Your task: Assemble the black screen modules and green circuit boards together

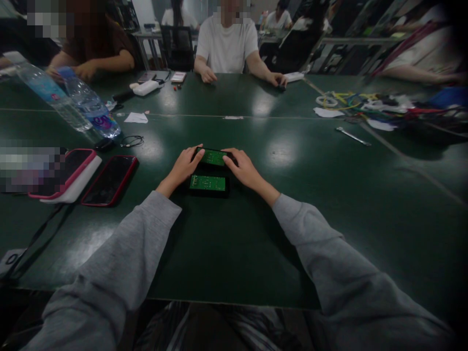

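Observation:
Between my two hands is a black-edged case with a green circuit board [212, 157] in it, its face turned up toward me. My left hand [186, 165] grips its left end, thumb on the near face. The right end is held by my right hand [244, 167], thumb over the top and fingers behind. Just nearer to me, a second green circuit board [208, 183] sits in a black case on the table. Whether the held case touches the table or the second one, I cannot tell.
Two phones [109, 180] [66, 170] lie left on the green table [234, 253]. Beyond them lean two water bottles [91, 105] [51, 90]. A wrench [353, 136] and a cable pile [387, 107] lie right. Across the table sit other people, one in a white shirt [228, 46].

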{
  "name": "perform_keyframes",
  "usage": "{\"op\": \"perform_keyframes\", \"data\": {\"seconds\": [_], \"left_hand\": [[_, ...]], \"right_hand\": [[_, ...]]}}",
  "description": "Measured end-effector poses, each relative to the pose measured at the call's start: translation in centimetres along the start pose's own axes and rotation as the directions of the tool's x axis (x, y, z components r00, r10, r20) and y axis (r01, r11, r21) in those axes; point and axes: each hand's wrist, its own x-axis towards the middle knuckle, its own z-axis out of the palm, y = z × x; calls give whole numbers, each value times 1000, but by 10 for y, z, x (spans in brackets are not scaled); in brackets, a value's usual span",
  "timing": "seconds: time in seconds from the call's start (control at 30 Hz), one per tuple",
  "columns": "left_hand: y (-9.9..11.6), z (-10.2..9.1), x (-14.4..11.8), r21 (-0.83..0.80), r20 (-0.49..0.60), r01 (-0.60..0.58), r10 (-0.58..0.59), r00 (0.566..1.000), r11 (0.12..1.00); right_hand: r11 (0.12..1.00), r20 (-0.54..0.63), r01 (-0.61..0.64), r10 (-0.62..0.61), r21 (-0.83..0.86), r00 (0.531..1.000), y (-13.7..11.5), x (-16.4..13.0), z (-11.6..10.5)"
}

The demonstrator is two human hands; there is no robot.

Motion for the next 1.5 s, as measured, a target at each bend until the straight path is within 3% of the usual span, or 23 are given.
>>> {"op": "perform_keyframes", "data": {"seconds": [0.97, 1.5], "left_hand": [[-3, 1, 1, 17, 7, -14, 14, 1000, 1000], [-7, 2, 0, 21, -8, -45, 46, 999, 999]], "right_hand": [[999, -19, 10, -10, -43, 1000, -3, -3, -3], [986, -72, 111, -120, -126, 990, -2, -4, 0]]}}
